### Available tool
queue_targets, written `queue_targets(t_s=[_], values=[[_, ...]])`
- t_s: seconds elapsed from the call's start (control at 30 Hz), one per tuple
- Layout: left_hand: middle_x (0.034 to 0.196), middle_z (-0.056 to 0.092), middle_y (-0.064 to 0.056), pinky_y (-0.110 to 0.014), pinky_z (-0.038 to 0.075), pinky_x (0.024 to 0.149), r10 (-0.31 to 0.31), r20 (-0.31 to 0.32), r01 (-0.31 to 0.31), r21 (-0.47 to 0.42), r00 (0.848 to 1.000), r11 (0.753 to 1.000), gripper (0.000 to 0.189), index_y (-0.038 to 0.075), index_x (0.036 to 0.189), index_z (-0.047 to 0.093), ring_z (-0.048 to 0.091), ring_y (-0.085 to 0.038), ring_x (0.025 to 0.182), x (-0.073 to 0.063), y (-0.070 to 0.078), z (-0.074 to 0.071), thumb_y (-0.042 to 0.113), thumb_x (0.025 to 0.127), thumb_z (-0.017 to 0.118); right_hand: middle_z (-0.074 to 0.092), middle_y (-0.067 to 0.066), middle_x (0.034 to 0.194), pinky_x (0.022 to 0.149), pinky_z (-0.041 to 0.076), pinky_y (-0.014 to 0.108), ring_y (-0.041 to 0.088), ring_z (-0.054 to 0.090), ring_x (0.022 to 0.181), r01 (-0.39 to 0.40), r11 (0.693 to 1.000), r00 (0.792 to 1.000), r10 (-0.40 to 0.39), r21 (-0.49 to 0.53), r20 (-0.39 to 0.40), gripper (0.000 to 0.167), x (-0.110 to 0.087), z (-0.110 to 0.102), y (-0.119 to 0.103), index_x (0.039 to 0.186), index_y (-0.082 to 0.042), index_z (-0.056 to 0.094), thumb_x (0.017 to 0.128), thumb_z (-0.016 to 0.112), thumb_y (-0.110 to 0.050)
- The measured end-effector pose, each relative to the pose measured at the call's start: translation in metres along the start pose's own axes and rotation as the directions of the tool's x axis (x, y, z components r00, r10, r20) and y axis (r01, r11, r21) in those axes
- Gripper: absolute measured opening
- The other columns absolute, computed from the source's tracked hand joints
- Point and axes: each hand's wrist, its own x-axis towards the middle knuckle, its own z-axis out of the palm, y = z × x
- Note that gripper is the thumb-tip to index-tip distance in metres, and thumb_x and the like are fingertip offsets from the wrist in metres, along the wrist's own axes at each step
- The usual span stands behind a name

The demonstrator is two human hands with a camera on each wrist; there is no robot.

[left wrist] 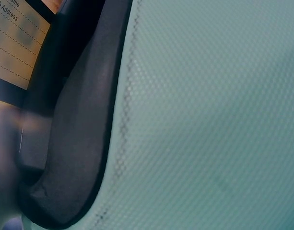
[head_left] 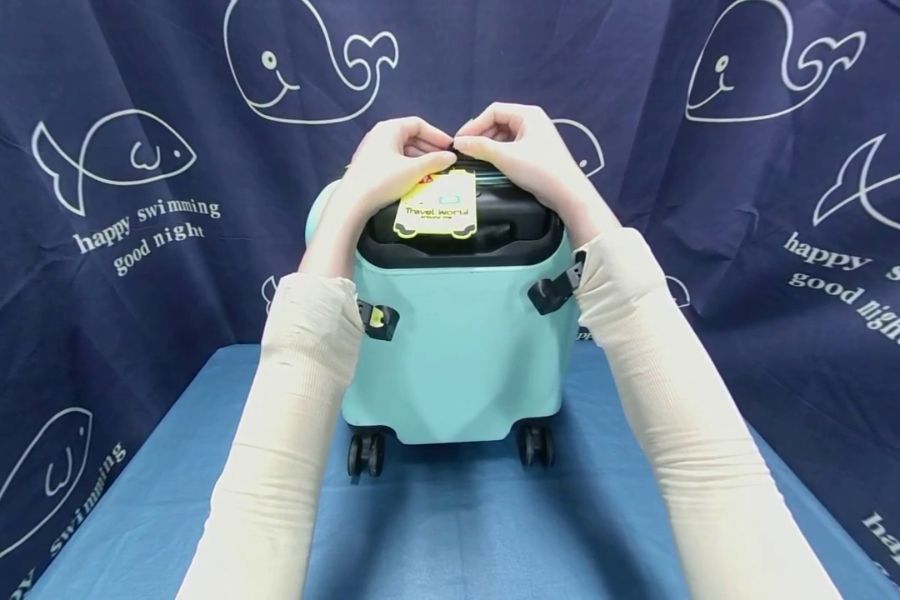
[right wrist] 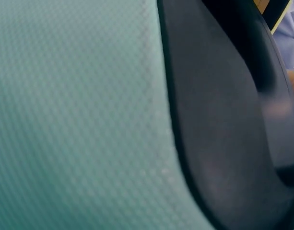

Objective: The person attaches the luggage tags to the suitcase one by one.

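Note:
A mint-green suitcase (head_left: 461, 350) with a black top panel (head_left: 495, 242) stands upright on its wheels in front of me. On its top, my left hand (head_left: 397, 162) and right hand (head_left: 521, 154) meet fingertip to fingertip, each pinching the dark strap (head_left: 453, 148) of a luggage tag. The pale yellow luggage tag (head_left: 437, 208), printed "Travel World", hangs below the left fingers against the black panel. In the left wrist view, a lined face of the tag (left wrist: 17, 43) reads "Address". The fingers hide most of the strap.
Black wheels (head_left: 365, 454) rest on a blue cloth-covered table (head_left: 450, 533). Behind and at both sides hangs a navy curtain (head_left: 157, 67) with white whale and fish drawings. A black band with a buckle (head_left: 558, 287) sticks out from each sleeve cuff.

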Motion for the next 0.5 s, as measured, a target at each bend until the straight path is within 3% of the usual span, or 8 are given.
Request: queue_targets(t_s=[0.13, 0.37, 0.5], values=[[0.109, 0.069, -0.004, -0.017, 0.045, 0.083, -0.014, -0.001, 0.014, -0.006, 1.0, 1.0, 0.031, 0.012, 0.113, 0.066, 0.064, -0.007, 0.091, -0.0004, 0.0005, 0.0003, 0.029, 0.086, 0.066, 0.064, -0.009, 0.078, 0.069, 0.043, 0.018, 0.007, 0.057, 0.07, -0.027, 0.999, 1.0, 0.028, -0.023, 0.008, 0.021, 0.0004, 0.0003, -0.0007, 0.097, -0.011, 0.07, 0.082, 0.071, -0.025], [0.107, 0.069, -0.004, -0.016, 0.045, 0.082, -0.008, 0.0, 0.008, -0.005, 1.0, 1.0, 0.03, 0.012, 0.112, 0.066, 0.064, -0.006, 0.089, 0.0008, -0.0001, 0.0007, 0.028, 0.086, 0.066, 0.065, -0.01, 0.077, 0.067, 0.043, 0.018, 0.004, 0.058, 0.067, -0.023, 1.0, 1.0, 0.023, -0.021, -0.012, 0.008, 0.0008, 0.0003, 0.0001, 0.084, -0.013, 0.069, 0.082, 0.072, -0.02], [0.106, 0.069, -0.004, -0.016, 0.045, 0.081, -0.002, -0.002, 0.002, -0.004, 1.0, 1.0, 0.029, 0.012, 0.111, 0.067, 0.064, -0.005, 0.087, 0.0017, -0.0004, 0.0005, 0.027, 0.086, 0.067, 0.064, -0.011, 0.072, 0.064, 0.042, 0.018, 0.004, 0.056, 0.063, -0.018, 1.0, 0.999, 0.017, -0.015, -0.028, 0.009, 0.0005, -0.0001, 0.0001, 0.085, -0.009, 0.071, 0.081, 0.072, -0.017]])
